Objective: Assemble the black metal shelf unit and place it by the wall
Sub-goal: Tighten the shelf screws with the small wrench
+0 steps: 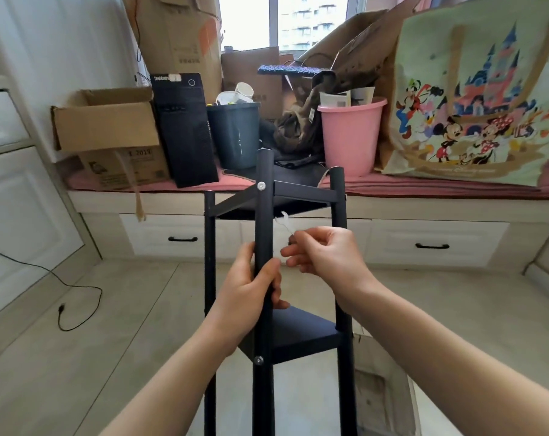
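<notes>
Counts from where I stand. Shelf unit (268, 278): one. Upright posts on it: three in view, near (263, 196), left (209, 247), right (340, 247). Shelf boards: two, upper (267, 202) and lower (301, 336). Silver screw heads on the near post: two (261, 185) (259, 360). My hands: two, left (251, 287), right (326, 251). Far bench: bins, two, dark (234, 136) and pink (350, 136); one computer tower (185, 130); one keyboard (287, 70); one printed tote bag (474, 99). Drawer handles below: two (182, 239) (432, 246).
</notes>
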A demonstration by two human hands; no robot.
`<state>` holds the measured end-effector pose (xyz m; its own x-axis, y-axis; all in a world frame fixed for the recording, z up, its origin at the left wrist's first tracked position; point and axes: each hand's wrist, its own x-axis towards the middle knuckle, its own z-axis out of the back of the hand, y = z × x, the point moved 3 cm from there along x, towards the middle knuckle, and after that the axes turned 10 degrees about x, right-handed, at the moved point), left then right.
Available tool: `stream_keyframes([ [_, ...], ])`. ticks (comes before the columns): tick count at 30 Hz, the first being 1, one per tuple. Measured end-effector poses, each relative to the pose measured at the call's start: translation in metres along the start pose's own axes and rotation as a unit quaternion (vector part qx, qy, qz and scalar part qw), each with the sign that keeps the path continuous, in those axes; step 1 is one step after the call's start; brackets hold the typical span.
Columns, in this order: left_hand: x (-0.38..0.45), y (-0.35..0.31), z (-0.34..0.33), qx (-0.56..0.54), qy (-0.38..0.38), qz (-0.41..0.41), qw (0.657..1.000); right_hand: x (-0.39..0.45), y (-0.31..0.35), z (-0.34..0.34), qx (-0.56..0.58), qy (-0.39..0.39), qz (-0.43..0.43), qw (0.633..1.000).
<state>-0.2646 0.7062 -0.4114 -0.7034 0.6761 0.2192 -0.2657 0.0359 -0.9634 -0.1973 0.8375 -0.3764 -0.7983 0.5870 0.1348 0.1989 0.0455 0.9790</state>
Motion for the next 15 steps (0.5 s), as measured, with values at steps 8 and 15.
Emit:
stream_keyframes([
  [8, -0.001, -0.003, 0.002, 0.023, 0.001, 0.005, 1.000, 0.006, -0.009, 0.003, 0.003, -0.062, -0.011, 0.998],
  [15, -0.010, -0.010, 0.000, 0.031, 0.021, 0.006, 0.999, 0.010, -0.008, 0.001, -0.039, -0.069, 0.033, 0.996],
])
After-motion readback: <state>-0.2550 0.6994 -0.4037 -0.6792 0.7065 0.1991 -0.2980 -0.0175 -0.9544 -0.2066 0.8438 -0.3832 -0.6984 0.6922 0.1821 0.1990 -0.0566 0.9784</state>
